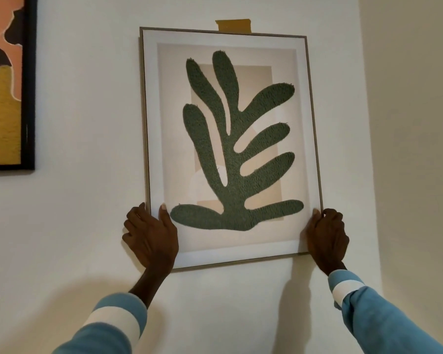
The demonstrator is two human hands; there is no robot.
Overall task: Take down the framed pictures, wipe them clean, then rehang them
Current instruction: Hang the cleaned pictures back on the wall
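A framed picture (302,139) with a thin grey-brown frame, a white mount and a green leaf shape is against the white wall, slightly tilted. My left hand (151,236) grips its lower left corner, thumb on the front and fingers round the edge. At the lower right edge, my right hand (326,237) holds the frame the same way. A strip of brown tape (234,25) shows on the wall just above the frame's top edge. Whatever carries the picture behind it is hidden.
A second picture (8,98) in a black frame, with orange, yellow and dark shapes, hangs on the wall at the far left. A wall corner (368,149) runs down just right of the held frame.
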